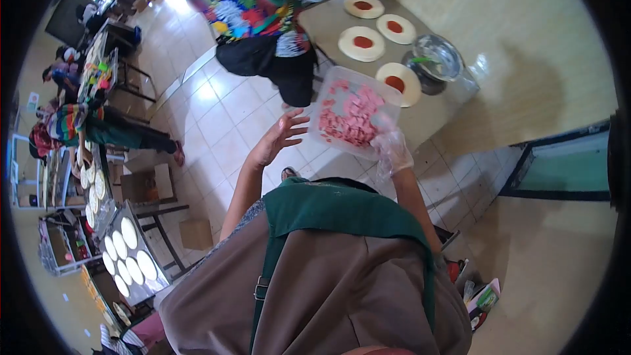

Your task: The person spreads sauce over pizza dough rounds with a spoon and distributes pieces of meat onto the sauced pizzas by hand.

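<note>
From where I stand, the gloved right hand [393,150] grips the near corner of a clear tub [355,73] of chopped pink pieces [355,118], while the bare left hand [279,137], fingers spread, hangs just beside it. The tub is held up by a table [327,21], where red-centred dough rounds [350,35] lie near a shiny bowl [453,59]; someone in a bright patterned shirt [253,0] stands beyond.
</note>
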A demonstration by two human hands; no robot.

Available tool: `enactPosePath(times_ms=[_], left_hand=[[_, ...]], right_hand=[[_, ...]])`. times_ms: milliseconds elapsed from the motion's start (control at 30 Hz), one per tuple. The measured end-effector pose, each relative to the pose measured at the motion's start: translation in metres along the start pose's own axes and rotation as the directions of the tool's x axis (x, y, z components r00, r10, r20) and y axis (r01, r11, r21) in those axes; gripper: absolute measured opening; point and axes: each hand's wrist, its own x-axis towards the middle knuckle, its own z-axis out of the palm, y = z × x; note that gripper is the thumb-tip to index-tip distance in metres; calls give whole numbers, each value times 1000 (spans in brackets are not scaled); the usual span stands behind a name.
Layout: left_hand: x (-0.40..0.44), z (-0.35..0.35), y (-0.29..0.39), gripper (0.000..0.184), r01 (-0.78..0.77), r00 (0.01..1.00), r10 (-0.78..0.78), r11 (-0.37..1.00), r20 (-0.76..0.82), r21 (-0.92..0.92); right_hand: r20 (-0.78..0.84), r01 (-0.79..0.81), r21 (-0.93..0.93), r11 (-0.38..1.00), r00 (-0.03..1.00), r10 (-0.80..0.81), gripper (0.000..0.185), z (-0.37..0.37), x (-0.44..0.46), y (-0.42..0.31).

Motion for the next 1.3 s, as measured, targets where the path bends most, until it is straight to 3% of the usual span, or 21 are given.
enactPosePath(times_ms=[133,200,233,333,367,400,433,500,533,600,633,733,800,833,867,900,1000,1067,1133,1233,1300], left_hand=[[-28,-78,13,102,-107,992,105,994,-75,-27],[-49,-117,26,89,-104,973,100,995,-209,-7],[-57,-143,29,86,-93,963,78,995,-260,-46],[-88,-206,35,77,-193,887,116,972,-446,-131],[-99,-220,40,76,-247,853,151,960,-499,-132],[-106,-231,49,76,-297,818,182,946,-546,-130],[-109,-239,57,79,-268,818,176,959,-547,-93],[-104,-244,72,83,-239,789,157,969,-594,-61],[-105,-253,80,84,-250,769,147,965,-622,-80],[-112,-298,69,83,-326,736,169,937,-656,-124],[-116,-318,65,83,-361,720,174,921,-672,-148],[-116,-361,59,71,-355,690,139,920,-710,-164],[-121,-404,74,77,-406,634,167,903,-755,-141],[-122,-426,83,80,-425,609,180,897,-772,-126],[-119,-447,90,80,-420,589,195,903,-785,-91],[-115,-468,100,81,-411,573,211,910,-792,-55],[-96,-530,141,82,-368,524,181,930,-832,-30],[-87,-566,163,82,-303,527,117,951,-842,-58],[-73,-598,205,82,-250,537,130,968,-833,-10],[-51,-644,232,81,-199,562,112,980,-820,-3],[-41,-676,240,81,-184,574,92,983,-814,-19]], right_hand=[[225,113,-183,977,972,-70,65,115,52,-36],[351,50,-151,987,936,7,65,181,67,-80],[419,206,-1,979,889,-186,63,215,84,-74],[400,12,115,993,915,-58,57,279,114,-116],[285,-77,204,976,959,16,53,308,128,-126],[163,-30,331,943,986,-25,55,336,133,-143],[205,-59,408,911,978,-28,55,366,150,-116],[402,-75,351,933,912,-78,54,429,170,-89],[471,120,363,924,832,-293,60,441,184,-79],[494,-391,659,642,869,21,69,475,201,-102],[401,-170,440,882,916,-24,82,495,195,-148],[703,-54,218,974,701,-119,82,548,227,-142],[688,-121,335,935,709,-154,64,592,264,-128],[641,181,194,964,720,-264,59,609,285,-124],[605,463,23,886,699,-382,53,627,305,-126],[510,548,11,837,717,-476,39,646,303,-163],[664,833,-171,527,492,-563,32,714,351,-191],[488,890,-362,278,435,-757,28,755,383,-204],[576,919,-225,323,393,-717,27,798,417,-191],[793,891,-117,440,350,-499,29,863,460,-171],[893,917,-204,342,318,-320,33,892,475,-193]])
